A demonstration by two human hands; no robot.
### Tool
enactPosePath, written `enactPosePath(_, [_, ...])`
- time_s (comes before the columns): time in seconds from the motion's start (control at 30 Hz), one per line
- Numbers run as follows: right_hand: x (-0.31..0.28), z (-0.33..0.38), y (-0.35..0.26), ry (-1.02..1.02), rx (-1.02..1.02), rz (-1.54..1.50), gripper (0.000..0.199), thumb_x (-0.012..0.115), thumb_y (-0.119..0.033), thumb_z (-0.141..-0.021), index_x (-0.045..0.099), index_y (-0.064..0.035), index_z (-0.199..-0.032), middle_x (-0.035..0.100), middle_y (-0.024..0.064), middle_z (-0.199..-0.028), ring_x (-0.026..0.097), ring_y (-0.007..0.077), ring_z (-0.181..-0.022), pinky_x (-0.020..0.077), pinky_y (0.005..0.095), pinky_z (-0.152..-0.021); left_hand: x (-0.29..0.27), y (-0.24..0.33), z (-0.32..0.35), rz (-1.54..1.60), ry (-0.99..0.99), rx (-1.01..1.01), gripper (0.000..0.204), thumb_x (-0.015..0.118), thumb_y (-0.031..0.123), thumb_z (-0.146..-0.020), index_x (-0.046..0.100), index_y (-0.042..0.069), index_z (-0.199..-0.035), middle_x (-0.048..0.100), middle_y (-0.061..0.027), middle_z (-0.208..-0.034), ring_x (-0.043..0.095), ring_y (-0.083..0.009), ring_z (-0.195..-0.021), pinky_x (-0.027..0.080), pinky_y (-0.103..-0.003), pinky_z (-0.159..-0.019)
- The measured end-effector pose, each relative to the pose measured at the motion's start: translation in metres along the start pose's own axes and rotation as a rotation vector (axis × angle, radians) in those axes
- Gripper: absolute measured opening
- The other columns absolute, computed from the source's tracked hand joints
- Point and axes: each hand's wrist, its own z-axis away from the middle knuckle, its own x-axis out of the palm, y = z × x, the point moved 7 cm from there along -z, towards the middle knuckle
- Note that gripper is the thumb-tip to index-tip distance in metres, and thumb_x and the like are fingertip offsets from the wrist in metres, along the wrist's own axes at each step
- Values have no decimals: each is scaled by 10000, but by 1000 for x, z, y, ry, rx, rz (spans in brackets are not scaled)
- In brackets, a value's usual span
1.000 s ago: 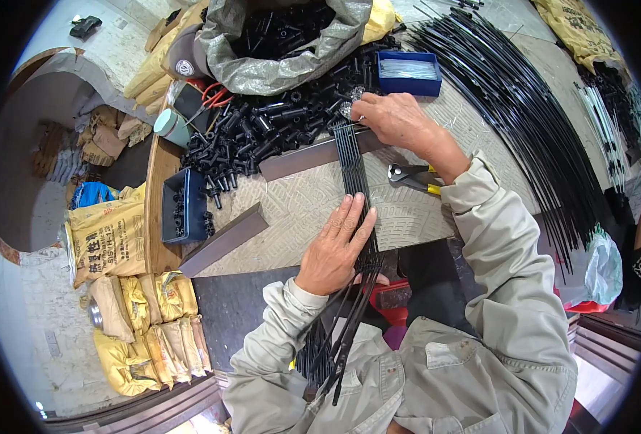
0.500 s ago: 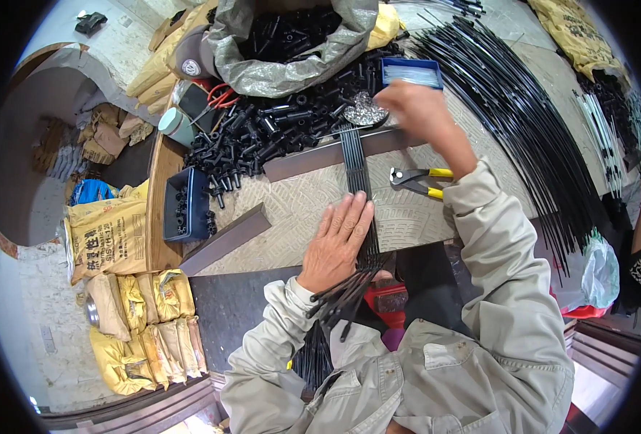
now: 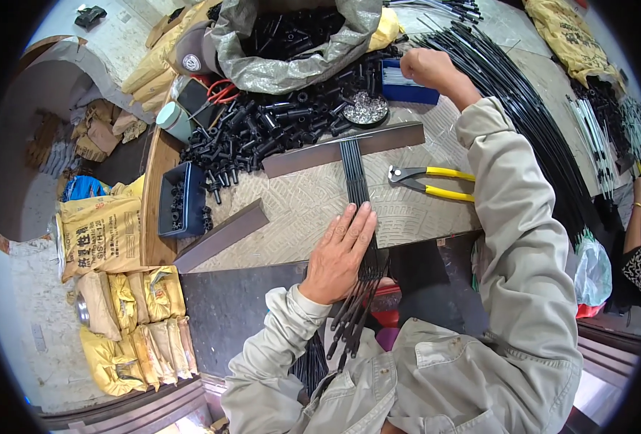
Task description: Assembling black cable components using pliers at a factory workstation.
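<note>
My left hand (image 3: 340, 253) lies flat, fingers together, on a bundle of thin black rods (image 3: 357, 181) that runs from the table edge up to a dark metal bar (image 3: 342, 148). The rods' near ends hang off the table by my lap. My right hand (image 3: 425, 69) is raised at the back, closed in a fist over a blue box (image 3: 407, 90); whether it holds something small is hidden. Beside the box lies a small pile of shiny metal bits (image 3: 366, 110). Yellow-handled pliers (image 3: 429, 181) rest on the mat to the right of the rods.
A heap of short black tubes (image 3: 262, 130) and a grey sack (image 3: 291, 43) of them fill the back. A second dark bar (image 3: 223, 235) and a dark blue bin (image 3: 179, 210) lie left. Long black rods (image 3: 537, 108) spread right. Yellow sacks (image 3: 118, 318) sit on the floor.
My right hand lifted off the top of the rod bundle at the bar and moved back and right to the blue box. My left hand stayed pressed on the rods.
</note>
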Motion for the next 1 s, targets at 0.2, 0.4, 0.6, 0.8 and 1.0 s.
enactPosePath(0.2, [-29, 27, -17, 363, -18, -74, 109, 544, -65, -744, 618, -121, -800, 624, 62, -799, 609, 265, -753, 474, 369, -610, 6, -2, 0, -62, 21, 15, 777, 557, 500, -752, 356, 0, -1312, 336, -161, -1370, 322, -333, -1266, 306, -412, -1009])
enactPosePath(0.4, [-10, 79, -101, 156, -314, -429, 117, 582, -101, -770, 647, -153, -853, 570, 36, -750, 583, 256, -676, 440, 352, -569, 3, 0, -2, -9, 14, 3, 823, 574, 541, -726, 365, -9, -1301, 338, -165, -1368, 326, -334, -1263, 306, -412, -1009])
enactPosePath(0.6, [-9, 83, -90, 199, -247, -364, 124, 582, -120, -776, 664, -174, -852, 556, 38, -729, 576, 257, -655, 410, 370, -539, 1, 2, -2, -8, 10, -1, 882, 573, 598, -696, 365, -11, -1300, 341, -167, -1365, 315, -340, -1269, 300, -419, -1011])
enactPosePath(0.8, [-7, 83, -94, 210, -254, -368, 135, 583, -116, -777, 672, -179, -856, 553, 37, -719, 570, 258, -639, 402, 374, -532, 4, 1, -3, -10, 3, 2, 892, 559, 614, -697, 361, -9, -1304, 340, -169, -1366, 309, -341, -1272, 298, -424, -1012])
enactPosePath(1.0, [-6, 82, -95, 190, -241, -347, 133, 585, -119, -780, 672, -181, -859, 556, 36, -718, 573, 251, -637, 413, 369, -540, 3, 1, -3, -15, -4, -4, 903, 561, 621, -690, 359, -7, -1306, 338, -166, -1368, 302, -337, -1277, 295, -423, -1015])
